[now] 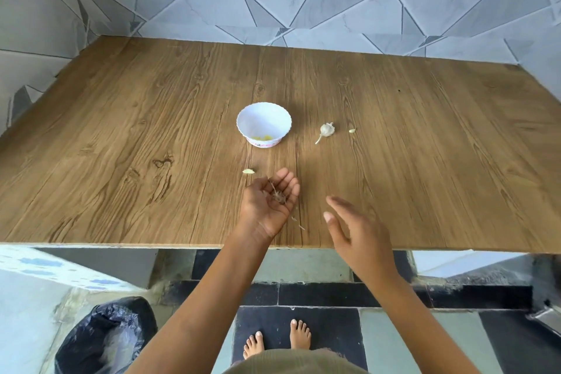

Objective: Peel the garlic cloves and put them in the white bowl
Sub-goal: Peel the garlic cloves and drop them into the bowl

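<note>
So the left hand [270, 202] is palm up over the near part of the wooden table [121, 130]. Its fingers are close together and only gently curved, cupping a little wad of papery garlic skins [277, 194] that just lies in the palm, not pinched. A couple of loose skin scraps [299, 223] sit on the table right beside that wrist. The right hand [355, 231] hovers a bit to the right, fingers straight and slightly spread, holding nothing; it's blurry, so the fingertips are soft. The white bowl [264, 123] is further back, mid-table, with some pale yellow peeled cloves [262, 137] at the bottom. The near wall hides most of them, so I can't count them. Right of the bowl, apart from it, there's a small garlic head [326, 130] with its stalk, and a single clove [352, 130] just past it. Another clove [248, 171] lies near the left fingertips; can't tell if either one is peeled. On the floor at the left is a bin [106, 334] lined with a black bag, cut off at the bottom edge.
</note>
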